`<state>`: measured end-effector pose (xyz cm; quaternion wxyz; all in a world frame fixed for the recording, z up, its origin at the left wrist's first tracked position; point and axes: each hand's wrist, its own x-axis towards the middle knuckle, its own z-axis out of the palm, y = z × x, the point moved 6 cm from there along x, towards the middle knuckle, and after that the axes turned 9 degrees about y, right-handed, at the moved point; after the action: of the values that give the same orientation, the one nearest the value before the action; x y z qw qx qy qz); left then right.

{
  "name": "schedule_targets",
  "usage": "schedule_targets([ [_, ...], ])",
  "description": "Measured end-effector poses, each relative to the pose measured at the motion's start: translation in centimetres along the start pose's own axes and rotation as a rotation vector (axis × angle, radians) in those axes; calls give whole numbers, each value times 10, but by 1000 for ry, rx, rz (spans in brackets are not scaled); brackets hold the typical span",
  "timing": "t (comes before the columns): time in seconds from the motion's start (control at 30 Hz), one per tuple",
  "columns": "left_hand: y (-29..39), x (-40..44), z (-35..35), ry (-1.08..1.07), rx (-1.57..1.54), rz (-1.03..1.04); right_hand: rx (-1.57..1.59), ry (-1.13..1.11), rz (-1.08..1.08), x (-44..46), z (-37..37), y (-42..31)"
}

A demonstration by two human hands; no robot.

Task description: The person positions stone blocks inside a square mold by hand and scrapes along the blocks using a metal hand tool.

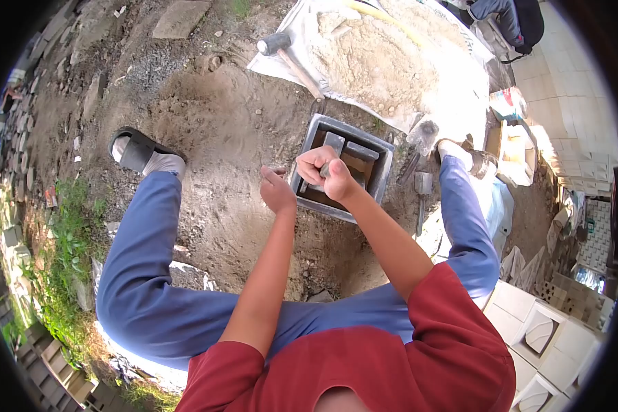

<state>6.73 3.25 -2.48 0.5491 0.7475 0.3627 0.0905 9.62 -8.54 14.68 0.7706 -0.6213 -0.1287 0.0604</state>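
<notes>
My right hand (326, 173) is closed around a short grey handle-like piece, over the grey rectangular block mould (308, 141). The fingers hide most of what it holds, so its kind cannot be made out. Inside the mould, grey inserts (362, 151) stand with sandy brown material between them. My left hand (277, 191) hangs just left of the mould's near left side, fingers loosely bent and slightly apart, with nothing visible in it.
A hammer (292, 60) lies by a white sheet (371, 105) heaped with sand (378, 65). Small tools, among them a trowel-like one (423, 184), lie right of the mould. A bucket (508, 104) and pale patterned blocks (539, 329) stand at right.
</notes>
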Motion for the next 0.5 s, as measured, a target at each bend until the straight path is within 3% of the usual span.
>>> schedule_targets([
  [0.1, -1, -1, 0, -11, 11, -12, -23, 74, 123, 9, 0, -25],
  [0.17, -6, 5, 4, 5, 2, -5, 31, 70, 93, 6, 5, -47],
  [0.27, -3, 0, -4, 16, 29, -3, 21, 28, 111, -5, -5, 7],
  [0.37, 1, -1, 0, 4, 29, 2, 5, 73, 207, 10, -8, 1],
  [0.47, -4, 8, 5, -1, 5, 21, 110, 122, 96, 8, -7, -36],
  [0.5, -9, 3, 2, 7, 8, 21, 112, 127, 102, 2, -8, -19],
])
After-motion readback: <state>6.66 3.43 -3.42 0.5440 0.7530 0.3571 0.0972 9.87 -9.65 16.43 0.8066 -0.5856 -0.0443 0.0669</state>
